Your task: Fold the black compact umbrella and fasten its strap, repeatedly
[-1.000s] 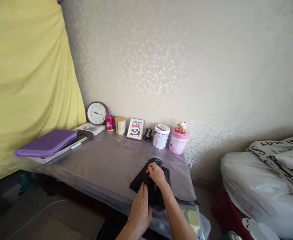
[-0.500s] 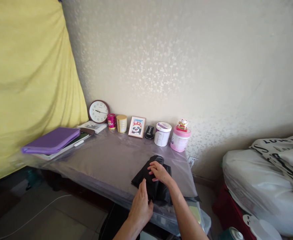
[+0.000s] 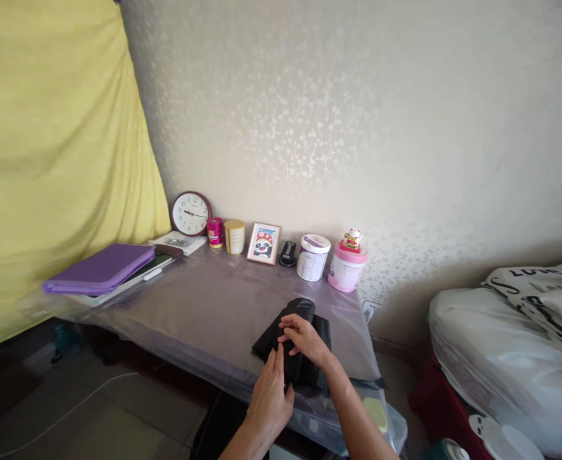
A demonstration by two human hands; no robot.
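Observation:
A black plastic bag (image 3: 304, 309), thin, slightly shiny and loosely folded, lies near the front right corner of the table. My left hand (image 3: 269, 390) rests along its near left side, fingers stretched forward and thumb apart, touching the bag. Over the bag's middle is my right hand (image 3: 304, 337), its fingers extended to the left and slightly bent, the tips close to my left fingertips. Neither hand grips anything that I can see. Part of the bag is hidden beneath both hands.
Along the wall stand a clock (image 3: 191, 213), a pink can (image 3: 215, 232), a yellow-lidded jar (image 3: 234, 237), a panda picture frame (image 3: 264, 243) and two tubs (image 3: 313, 259), one bearing a lucky cat figurine (image 3: 352, 239). A purple folder (image 3: 99, 268) lies left; white bags (image 3: 492, 332) stand right.
My right hand has shifted slightly left and down, closer to my left fingertips. The bag has barely moved, and my left hand stays at its near side.

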